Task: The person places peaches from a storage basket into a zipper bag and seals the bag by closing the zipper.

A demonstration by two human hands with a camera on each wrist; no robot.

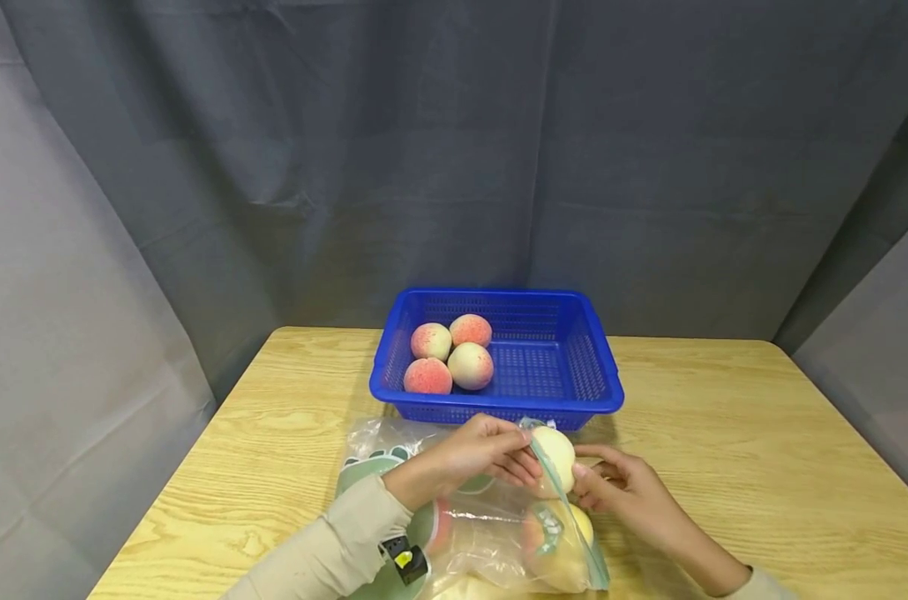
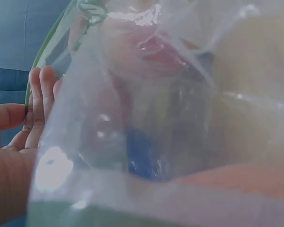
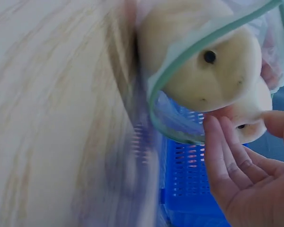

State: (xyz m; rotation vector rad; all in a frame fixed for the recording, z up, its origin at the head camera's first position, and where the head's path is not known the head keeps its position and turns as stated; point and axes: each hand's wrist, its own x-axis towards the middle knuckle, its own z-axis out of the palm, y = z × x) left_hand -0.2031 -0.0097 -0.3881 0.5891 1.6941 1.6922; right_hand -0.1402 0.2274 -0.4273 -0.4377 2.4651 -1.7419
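A clear zip bag [image 1: 491,533] with a green-edged mouth and green print lies in front of the basket. My left hand [image 1: 472,454] pinches the upper edge of its mouth between thumb and fingers. At that mouth, my right hand [image 1: 634,496] holds a pale peach [image 1: 559,454] by its outer side, thumb and fingertips on it. Below it, another peach [image 1: 574,533] shows through the plastic; in the right wrist view this peach [image 3: 227,75] has a black dot. Wrinkled film covers most of the left wrist view, where the left fingers [image 2: 35,104] show beside the green edge.
A blue plastic basket [image 1: 499,402] stands behind the bag, with several red-and-cream peaches [image 1: 471,367] gathered in its left half. The wooden table [image 1: 724,433] reaches out on both sides. Grey cloth [image 1: 439,167] hangs behind it.
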